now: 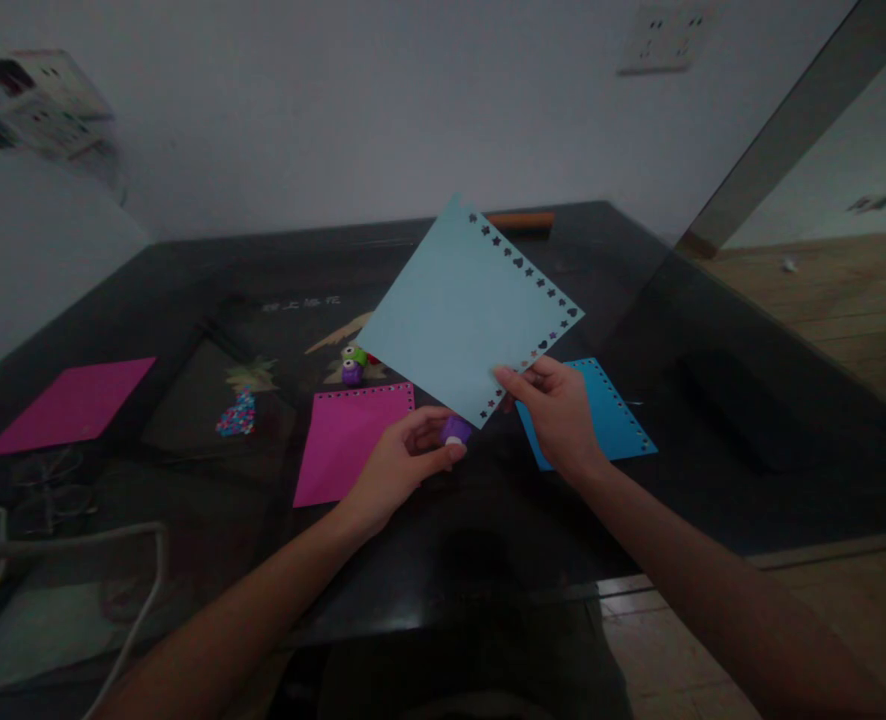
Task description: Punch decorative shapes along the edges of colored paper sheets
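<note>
My right hand (pixel 552 410) pinches a light blue sheet of paper (pixel 462 305) by its lower right edge. Small stars, hearts and other shapes are punched along two of the sheet's edges. In my left hand (pixel 405 455) is a purple craft punch (pixel 456 430) with a white part, held at the sheet's bottom corner. Whether the corner sits inside the punch I cannot tell. Below my left hand lies a pink sheet (pixel 345 435) with holes along its edges. A brighter blue sheet (pixel 614 415), also punched, lies partly behind my right hand.
Purple and green craft punches (pixel 352 370) stand beyond the pink sheet. A small heap of paper bits (pixel 238 412) lies to the left, near another pink sheet (pixel 75 405). An orange-brown bar (pixel 522 221) rests at the dark table's (pixel 443 560) back edge; a white frame (pixel 75 543) is at lower left.
</note>
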`<state>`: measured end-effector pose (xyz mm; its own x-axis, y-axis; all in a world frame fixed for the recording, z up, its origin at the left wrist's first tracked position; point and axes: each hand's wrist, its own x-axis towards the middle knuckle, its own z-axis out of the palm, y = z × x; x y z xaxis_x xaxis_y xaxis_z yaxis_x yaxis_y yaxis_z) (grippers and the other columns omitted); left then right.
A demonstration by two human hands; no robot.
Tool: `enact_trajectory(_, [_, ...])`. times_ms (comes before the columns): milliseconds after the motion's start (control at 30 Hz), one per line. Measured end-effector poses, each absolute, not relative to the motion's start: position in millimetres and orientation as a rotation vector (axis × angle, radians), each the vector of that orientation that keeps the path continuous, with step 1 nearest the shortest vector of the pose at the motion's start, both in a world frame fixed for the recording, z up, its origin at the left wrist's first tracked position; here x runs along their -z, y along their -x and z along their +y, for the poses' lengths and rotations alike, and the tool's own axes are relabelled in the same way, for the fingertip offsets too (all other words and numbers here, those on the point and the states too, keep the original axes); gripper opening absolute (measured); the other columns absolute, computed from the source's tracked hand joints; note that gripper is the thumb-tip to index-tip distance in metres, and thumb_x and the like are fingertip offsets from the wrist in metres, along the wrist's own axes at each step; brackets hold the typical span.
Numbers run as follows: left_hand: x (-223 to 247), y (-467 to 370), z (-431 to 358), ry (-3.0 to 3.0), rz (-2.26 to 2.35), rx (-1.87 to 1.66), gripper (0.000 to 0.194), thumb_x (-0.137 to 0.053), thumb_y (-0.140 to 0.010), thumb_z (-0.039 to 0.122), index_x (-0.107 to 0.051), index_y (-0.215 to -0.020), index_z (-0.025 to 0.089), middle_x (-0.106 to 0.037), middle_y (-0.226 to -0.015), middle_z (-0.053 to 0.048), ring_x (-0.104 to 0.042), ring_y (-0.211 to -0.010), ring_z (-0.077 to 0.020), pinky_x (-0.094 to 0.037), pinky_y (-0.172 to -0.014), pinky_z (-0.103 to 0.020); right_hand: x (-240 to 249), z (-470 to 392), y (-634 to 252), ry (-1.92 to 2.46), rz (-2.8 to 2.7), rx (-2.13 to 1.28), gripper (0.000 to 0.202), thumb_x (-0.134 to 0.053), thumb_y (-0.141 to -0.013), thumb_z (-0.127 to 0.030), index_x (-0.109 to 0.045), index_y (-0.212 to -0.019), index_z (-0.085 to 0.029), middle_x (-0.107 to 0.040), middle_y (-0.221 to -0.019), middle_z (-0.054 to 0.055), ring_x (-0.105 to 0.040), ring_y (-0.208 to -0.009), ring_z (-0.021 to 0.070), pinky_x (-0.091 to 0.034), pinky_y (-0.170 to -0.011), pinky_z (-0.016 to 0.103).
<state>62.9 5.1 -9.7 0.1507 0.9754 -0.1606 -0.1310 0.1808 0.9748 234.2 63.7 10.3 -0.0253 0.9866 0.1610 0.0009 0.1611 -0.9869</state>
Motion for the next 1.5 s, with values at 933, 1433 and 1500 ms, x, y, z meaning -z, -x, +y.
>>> enact_trajectory(933, [-1.0,-67.9,2.7,-1.040,1.131,-1.005,0.023,-0.071,-0.071,0.034,-0.064,-0.085,0.018,-0.065,-0.070,-0.002,-0.058,-0.063,-0.0154,-0.041,-0.057,-0.026,-17.3,51.6,-227.5,1.084,-1.404,-1.067,0.016,-0.065,-0.073,-0.031,-0.058,-0.064,-0.019,-0.061,-0.056,-0.001,-0.055,-0.053,0.0119,-0.044,-0.050,0.025])
enact_trajectory(1433, [8.6,-65.4,8.3,-0.884,1.053,-1.124,0.031,-0.075,-0.067,0.039,-0.065,-0.083,0.014,-0.059,-0.069,0.000,-0.052,-0.062,-0.0112,-0.039,-0.056,-0.023,-9.4,57.0,-226.7,1.081,-1.437,-1.210,0.015,-0.071,-0.067,-0.031,-0.063,-0.066,-0.018,-0.068,-0.063,0.002,-0.062,-0.058,0.0161,-0.050,-0.055,0.030])
enact_trajectory(1500, [10.1,-65.2,8.8,-0.873,1.053,-1.126,0.031,-0.075,-0.067,0.039,-0.064,-0.082,0.014,-0.058,-0.069,0.000,-0.051,-0.062,-0.0109,-0.038,-0.057,-0.023,-9.2,57.4,-227.3,1.094,-1.458,-1.215,0.016,-0.071,-0.067,-0.031,-0.063,-0.064,-0.018,-0.069,-0.063,0.002,-0.063,-0.058,0.0165,-0.051,-0.056,0.030])
